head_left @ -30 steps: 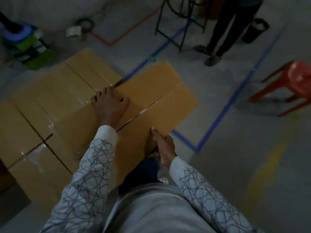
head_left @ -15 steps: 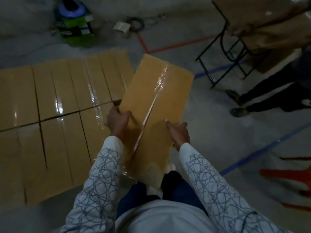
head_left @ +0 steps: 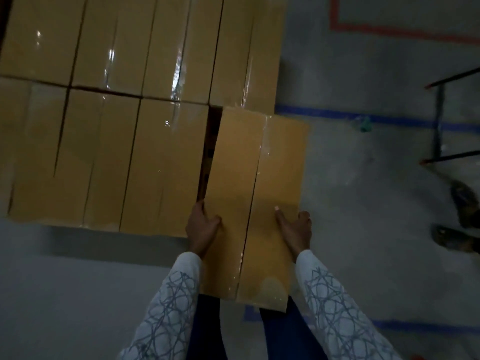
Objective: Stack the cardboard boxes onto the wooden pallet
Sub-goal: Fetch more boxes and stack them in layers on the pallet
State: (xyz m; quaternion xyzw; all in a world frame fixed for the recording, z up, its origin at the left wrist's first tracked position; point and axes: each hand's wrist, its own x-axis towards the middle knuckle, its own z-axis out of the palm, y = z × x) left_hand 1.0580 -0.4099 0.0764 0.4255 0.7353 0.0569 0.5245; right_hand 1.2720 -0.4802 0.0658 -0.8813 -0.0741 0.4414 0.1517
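Note:
I hold a long taped cardboard box [head_left: 255, 178] lengthwise in front of me. My left hand [head_left: 201, 228] grips its left edge and my right hand [head_left: 294, 228] grips its right edge, both near the end closest to me. The box's far end reaches the right front corner of the stacked boxes [head_left: 124, 100], which lie in two rows with shiny tape on top. A dark gap [head_left: 209, 152] separates the held box from the nearest stacked one. The wooden pallet is hidden under the stack.
Grey concrete floor [head_left: 363, 203] with blue tape lines [head_left: 350, 117] and a red tape outline [head_left: 389, 35]. Black metal table legs [head_left: 439, 120] stand at the right edge. Another person's sandalled feet [head_left: 459, 224] are at the far right.
The view swung down over the stack. The box, earlier tilted diagonally over the floor, now lines up beside the right front stacked box. Both hands have shifted to its side edges.

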